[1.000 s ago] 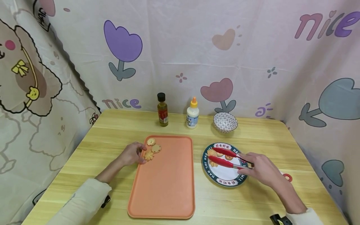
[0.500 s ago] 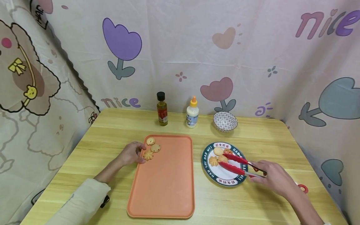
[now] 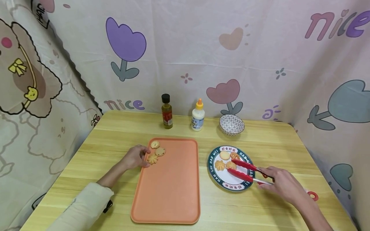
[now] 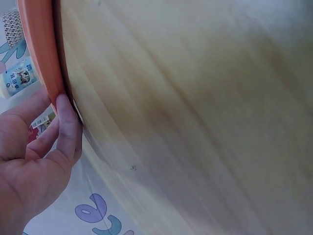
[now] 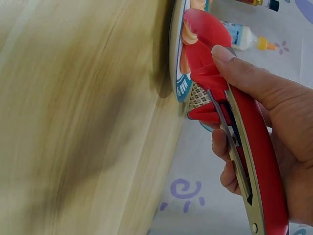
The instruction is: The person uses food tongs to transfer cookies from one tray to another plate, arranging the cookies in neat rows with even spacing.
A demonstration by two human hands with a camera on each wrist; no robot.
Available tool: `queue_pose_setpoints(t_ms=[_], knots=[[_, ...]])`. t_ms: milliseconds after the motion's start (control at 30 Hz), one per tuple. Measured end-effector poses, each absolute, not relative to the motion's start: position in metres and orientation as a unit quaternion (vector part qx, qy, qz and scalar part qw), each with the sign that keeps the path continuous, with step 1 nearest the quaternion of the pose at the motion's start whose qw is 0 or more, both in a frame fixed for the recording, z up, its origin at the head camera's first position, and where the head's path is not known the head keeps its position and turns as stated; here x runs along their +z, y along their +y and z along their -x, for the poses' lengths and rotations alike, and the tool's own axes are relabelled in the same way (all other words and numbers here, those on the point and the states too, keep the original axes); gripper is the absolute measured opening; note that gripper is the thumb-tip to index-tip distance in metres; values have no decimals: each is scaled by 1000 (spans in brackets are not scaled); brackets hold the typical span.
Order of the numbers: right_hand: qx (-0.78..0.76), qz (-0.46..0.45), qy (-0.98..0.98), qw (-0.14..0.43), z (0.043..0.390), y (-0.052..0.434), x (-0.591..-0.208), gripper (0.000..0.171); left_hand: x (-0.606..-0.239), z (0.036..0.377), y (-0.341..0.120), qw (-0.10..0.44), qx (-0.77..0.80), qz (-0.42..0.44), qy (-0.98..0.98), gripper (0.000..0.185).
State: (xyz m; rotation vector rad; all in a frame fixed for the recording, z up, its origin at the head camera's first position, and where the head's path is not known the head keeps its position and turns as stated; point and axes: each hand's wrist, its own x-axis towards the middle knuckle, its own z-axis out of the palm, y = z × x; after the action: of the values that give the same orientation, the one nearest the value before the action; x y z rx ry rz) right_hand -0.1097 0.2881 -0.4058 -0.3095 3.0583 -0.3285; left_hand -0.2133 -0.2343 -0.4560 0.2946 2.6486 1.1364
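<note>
Right hand (image 3: 284, 186) grips red tongs (image 3: 244, 170), tips apart over the plate's (image 3: 231, 186) cookies (image 3: 225, 164); left hand (image 3: 134, 157), fingers loosely curled, touches the orange tray's (image 3: 167, 192) left edge.

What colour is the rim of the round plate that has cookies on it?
The round plate's rim is dark teal-blue with red and white characters; the head view shows it best.

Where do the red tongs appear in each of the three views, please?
Head: red tongs at lower right, tips over the plate, held by the right hand.
Left wrist: not in it; only the left hand at the orange tray edge.
Right wrist: tongs at right, running from top to bottom.
Shared landmark: the white glue bottle.
</note>
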Motion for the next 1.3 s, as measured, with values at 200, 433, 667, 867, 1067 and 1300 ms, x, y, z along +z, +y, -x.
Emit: queue_pose_setpoints(t_ms=[200, 433, 667, 867, 1067, 1300], knots=[[-102, 99, 990, 17, 109, 285, -401, 65, -457, 214, -234, 123, 390, -103, 907, 46], [-111, 112, 987, 9, 118, 270, -394, 66, -457, 213, -234, 129, 384, -96, 909, 46], [-122, 137, 983, 9, 135, 244, -394, 64, -457, 212, -234, 137, 390, -87, 906, 47], [-124, 157, 980, 15, 150, 220, -394, 68, -458, 212, -234, 135, 388, -88, 907, 48], [-149, 189, 971, 8, 165, 195, -397, 69, -457, 212, -234, 131, 386, -92, 908, 47], [-171, 200, 964, 26, 182, 154, -399, 71, -454, 214, -232, 132, 386, -87, 909, 45]])
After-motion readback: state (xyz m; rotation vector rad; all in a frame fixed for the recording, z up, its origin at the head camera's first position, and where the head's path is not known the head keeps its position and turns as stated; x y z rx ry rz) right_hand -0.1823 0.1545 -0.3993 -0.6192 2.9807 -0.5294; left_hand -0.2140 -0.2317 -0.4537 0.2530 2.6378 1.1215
